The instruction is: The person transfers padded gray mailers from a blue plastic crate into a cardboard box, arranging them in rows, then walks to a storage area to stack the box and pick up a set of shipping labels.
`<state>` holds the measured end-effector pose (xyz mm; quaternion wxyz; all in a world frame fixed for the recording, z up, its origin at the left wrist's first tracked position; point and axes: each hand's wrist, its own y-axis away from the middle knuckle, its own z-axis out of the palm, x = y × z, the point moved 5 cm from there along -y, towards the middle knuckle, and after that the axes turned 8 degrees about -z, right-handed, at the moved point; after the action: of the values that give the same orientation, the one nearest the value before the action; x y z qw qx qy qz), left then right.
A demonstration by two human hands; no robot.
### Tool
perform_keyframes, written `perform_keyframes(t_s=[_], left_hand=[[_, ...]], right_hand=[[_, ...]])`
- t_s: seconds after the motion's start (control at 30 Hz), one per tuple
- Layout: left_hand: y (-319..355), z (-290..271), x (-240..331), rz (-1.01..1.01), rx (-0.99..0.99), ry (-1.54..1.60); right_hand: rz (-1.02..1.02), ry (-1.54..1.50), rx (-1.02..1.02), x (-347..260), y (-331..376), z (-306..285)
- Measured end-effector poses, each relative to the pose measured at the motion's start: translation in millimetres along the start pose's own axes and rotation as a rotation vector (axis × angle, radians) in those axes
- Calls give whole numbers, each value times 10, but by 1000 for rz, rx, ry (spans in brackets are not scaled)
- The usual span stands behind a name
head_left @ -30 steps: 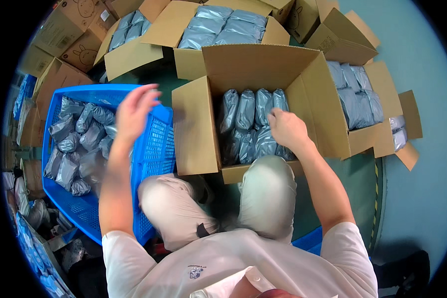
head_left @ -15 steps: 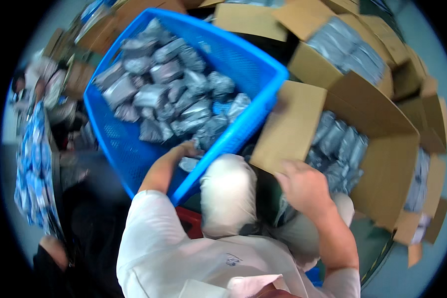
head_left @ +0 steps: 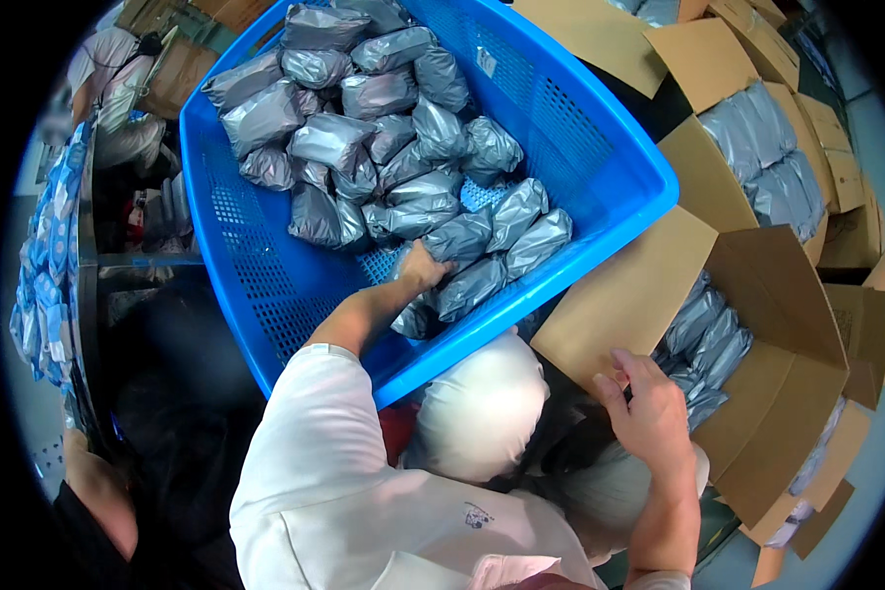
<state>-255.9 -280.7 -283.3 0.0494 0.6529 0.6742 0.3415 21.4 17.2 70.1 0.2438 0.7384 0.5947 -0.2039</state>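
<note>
In the large blue plastic basket [head_left: 600, 147] lie several grey plastic-wrapped packages [head_left: 329, 141]. My left hand [head_left: 424, 266] reaches in near the basket's front side, its fingers closed on a grey package [head_left: 459, 234] that lies among others; part of the fingers is hidden by it. Over my right knee hovers my right hand [head_left: 651, 408], empty, with the fingers half bent and apart. Beside it stands an open cardboard box [head_left: 777, 295], one flap [head_left: 629, 300] leaning out toward the basket. Similar grey packages [head_left: 710, 339] fill part of that box.
More open cartons [head_left: 703, 59] stand at the far right, one holding grey packages [head_left: 767, 157]. At the left, a rack carries blue-and-white packets [head_left: 54, 265]. A person in dark clothing [head_left: 182, 413] is close on my left; another person's pale clothing [head_left: 103, 69] shows at the far left.
The view has shifted, so basket and boxes sit differently in it. My left hand has moved deeper among the packages and onto one. My right hand stays beside the box flap, fingers more spread.
</note>
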Motion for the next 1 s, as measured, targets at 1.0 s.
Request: perform_keyframes(t_s=[1.0], left_hand=[[-216, 675, -474, 239, -445, -485]], right_hand=[[315, -851, 946, 1445, 807, -929]])
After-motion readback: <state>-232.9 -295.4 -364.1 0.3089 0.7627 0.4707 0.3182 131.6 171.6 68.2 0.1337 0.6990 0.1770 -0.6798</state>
